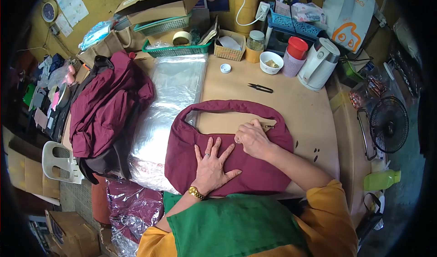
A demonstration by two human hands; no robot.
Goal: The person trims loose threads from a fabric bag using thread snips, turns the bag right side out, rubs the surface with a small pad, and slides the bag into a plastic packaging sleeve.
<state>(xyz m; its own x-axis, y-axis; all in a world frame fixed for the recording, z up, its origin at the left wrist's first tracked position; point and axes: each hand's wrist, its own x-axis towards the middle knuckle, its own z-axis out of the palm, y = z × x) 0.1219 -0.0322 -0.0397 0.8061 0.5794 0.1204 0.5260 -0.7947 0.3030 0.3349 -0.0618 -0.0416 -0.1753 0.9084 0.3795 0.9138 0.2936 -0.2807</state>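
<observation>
A maroon fabric shoulder bag [268, 177] lies flat on the table in front of me, its wide strap [232, 105] looped away from me. My left hand [213, 168] presses on the bag's body with fingers spread; a gold watch [196, 193] is on that wrist. My right hand [254, 139] is closed at the bag's upper edge, fingers pinched together. Whatever it grips is hidden by the fingers. Just right of it, a small metal piece [269, 127] shows on the bag by the strap's base.
Clear plastic sleeves [175, 88] are stacked left of the bag, beside a heap of maroon fabric [109, 102]. Black thread snips [260, 88] lie beyond the strap. Along the back stand a white bowl [271, 63], a jar [256, 40], a kettle [320, 63] and baskets [177, 51].
</observation>
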